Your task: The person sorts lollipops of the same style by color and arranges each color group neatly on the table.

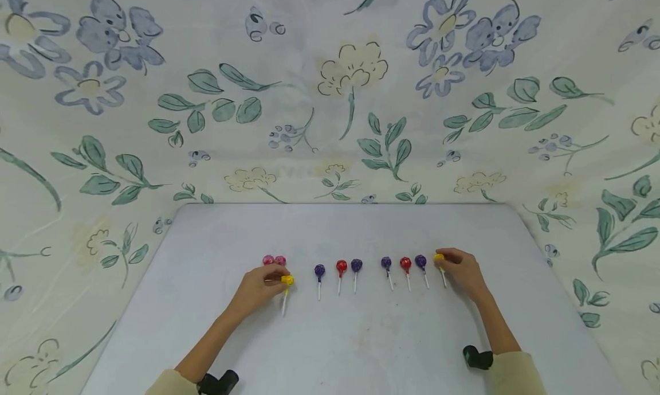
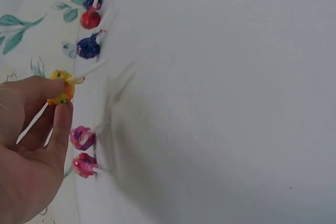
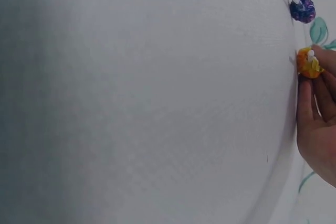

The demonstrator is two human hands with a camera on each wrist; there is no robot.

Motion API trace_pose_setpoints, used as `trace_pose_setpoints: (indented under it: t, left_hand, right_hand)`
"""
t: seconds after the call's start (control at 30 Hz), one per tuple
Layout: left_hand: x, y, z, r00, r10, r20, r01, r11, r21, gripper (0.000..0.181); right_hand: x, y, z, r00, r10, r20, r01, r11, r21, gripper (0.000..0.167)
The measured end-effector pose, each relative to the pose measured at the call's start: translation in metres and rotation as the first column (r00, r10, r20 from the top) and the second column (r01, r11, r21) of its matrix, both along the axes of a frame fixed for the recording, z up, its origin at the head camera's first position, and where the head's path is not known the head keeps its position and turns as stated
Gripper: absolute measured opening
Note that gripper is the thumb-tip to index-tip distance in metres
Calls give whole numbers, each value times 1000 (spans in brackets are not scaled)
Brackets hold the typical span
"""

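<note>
My left hand [image 1: 260,290] pinches a yellow lollipop [image 1: 287,280] by its wrapped head, with the stick pointing toward me; the left wrist view shows thumb and finger on the yellow head [image 2: 63,88]. Two pink lollipops [image 1: 274,260] lie just behind that hand, their sticks hidden by it in the head view. At the right end of the row, my right hand [image 1: 464,272] holds another yellow lollipop [image 1: 439,258] by the head between thumb and fingers. A purple lollipop [image 1: 420,261] is the nearest one to it.
Between the hands, a purple [image 1: 319,270], a red [image 1: 342,266] and a purple lollipop [image 1: 356,265] lie left of centre on the white table [image 1: 350,349]. Further right are a purple [image 1: 386,262] and a red one [image 1: 405,264]. Behind hangs a floral cloth [image 1: 289,97].
</note>
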State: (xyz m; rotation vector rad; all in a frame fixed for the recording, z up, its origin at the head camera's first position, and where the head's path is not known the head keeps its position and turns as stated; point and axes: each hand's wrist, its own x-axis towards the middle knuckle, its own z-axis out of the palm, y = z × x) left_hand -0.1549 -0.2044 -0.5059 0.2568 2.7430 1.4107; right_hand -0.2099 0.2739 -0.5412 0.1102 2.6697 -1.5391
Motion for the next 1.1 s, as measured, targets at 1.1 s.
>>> trace_pose_setpoints:
  t: [1.1]
  left_hand:
    - [26, -52, -17, 990, 109, 94, -101, 991, -86, 20]
  right_hand:
    - [1, 1, 1, 997, -60, 41, 62, 996, -59, 35]
